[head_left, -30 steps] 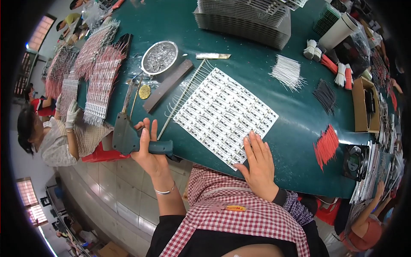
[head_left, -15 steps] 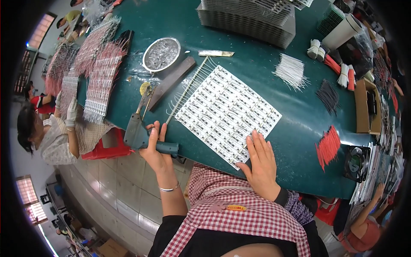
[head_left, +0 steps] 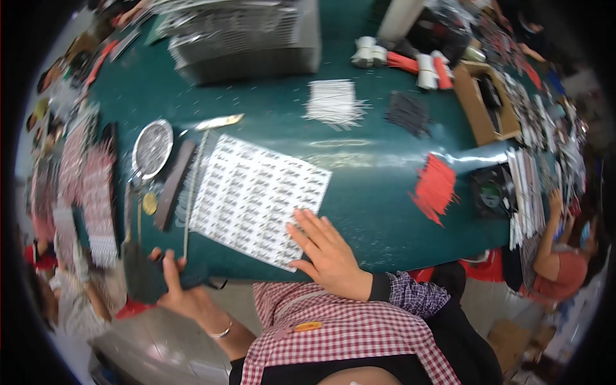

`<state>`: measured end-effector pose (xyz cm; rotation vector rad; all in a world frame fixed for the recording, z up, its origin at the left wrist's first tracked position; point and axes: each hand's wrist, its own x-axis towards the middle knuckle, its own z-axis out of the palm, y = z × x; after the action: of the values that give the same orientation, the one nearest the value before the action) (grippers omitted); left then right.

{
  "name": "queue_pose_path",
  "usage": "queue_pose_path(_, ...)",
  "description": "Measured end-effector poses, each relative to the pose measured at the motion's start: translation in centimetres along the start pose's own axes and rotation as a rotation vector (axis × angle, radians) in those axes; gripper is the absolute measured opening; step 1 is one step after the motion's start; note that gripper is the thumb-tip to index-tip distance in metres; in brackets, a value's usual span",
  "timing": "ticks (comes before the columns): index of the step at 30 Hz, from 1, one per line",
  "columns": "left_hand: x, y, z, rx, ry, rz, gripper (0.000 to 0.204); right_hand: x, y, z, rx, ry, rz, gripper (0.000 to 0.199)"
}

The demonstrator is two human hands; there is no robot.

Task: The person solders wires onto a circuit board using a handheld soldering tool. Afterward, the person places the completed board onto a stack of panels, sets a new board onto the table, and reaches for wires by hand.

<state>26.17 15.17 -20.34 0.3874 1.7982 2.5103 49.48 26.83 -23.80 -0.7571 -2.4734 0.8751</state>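
At the near left table edge, my left hand [head_left: 176,285] is closed round the handle of a dark grey-green soldering gun [head_left: 142,273]; motion blurs both. One finger points up along the tool. My right hand [head_left: 327,256] lies open, fingers spread, on the near right corner of a white sheet of circuit boards [head_left: 260,192]. Rows of small dark parts cover the sheet. Along its left side, thin wires stick out beside a slim rod [head_left: 190,212]. A dark flat bar [head_left: 174,183] lies just left of that.
A bowl of silvery bits [head_left: 153,149] and a round yellow pad [head_left: 149,203] are left. A pale-handled tool [head_left: 218,122] lies beyond the sheet. White wires [head_left: 332,101], black wires [head_left: 408,113] and red wires [head_left: 435,187] lie right. Stacked boards [head_left: 250,45] stand behind.
The whole view has swung, so the table's things sit further left and some lower. My left hand remains at the soldering gun, and my right hand remains flat on the sheet's corner.
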Motion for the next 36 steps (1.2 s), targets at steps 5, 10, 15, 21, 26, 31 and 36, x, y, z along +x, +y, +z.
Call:
queue_pose_path(5, 1.6, 2.3, -0.7, 0.073, -0.167, 0.119, 0.042, 2.3, 5.5, -8.6, -0.210, 0.331, 0.016, 0.053)
queue_pose_path(10, 4.0, 6.4, -0.1, 0.369, -0.124, 0.218, 0.037, 5.8, 13.4, -17.2, -0.545, 0.394, 0.155, 0.041)
queue_pose_path(15, 4.5, 7.8, 0.3, 0.835, -0.185, 0.937, 0.026, 9.8, 18.8, -19.0, -0.632, 0.379, 0.180, 0.031)
queue_pose_path(21, 2.4, 7.1, -0.1, 0.285, -0.182, 0.275, 0.039, 14.2, 17.5, -17.6, -0.600, 0.318, 0.041, 0.025)
queue_pose_path(26, 1.1, 6.3, 1.1, 0.319, -0.249, 0.039, 0.042, 16.8, 14.7, -13.6, -0.422, 0.100, -0.133, 0.025)
queue_pose_path(31, -0.3, 5.3, 1.8, 0.336, -0.157, 0.095, 0.043, 15.7, 14.0, -12.8, -0.468, 0.017, -0.218, 0.017)
queue_pose_path(36, -0.3, 4.1, 2.0, 0.301, -0.149, 0.004, 0.045, 15.3, 14.9, -11.9, -0.464, 0.079, -0.180, 0.009)
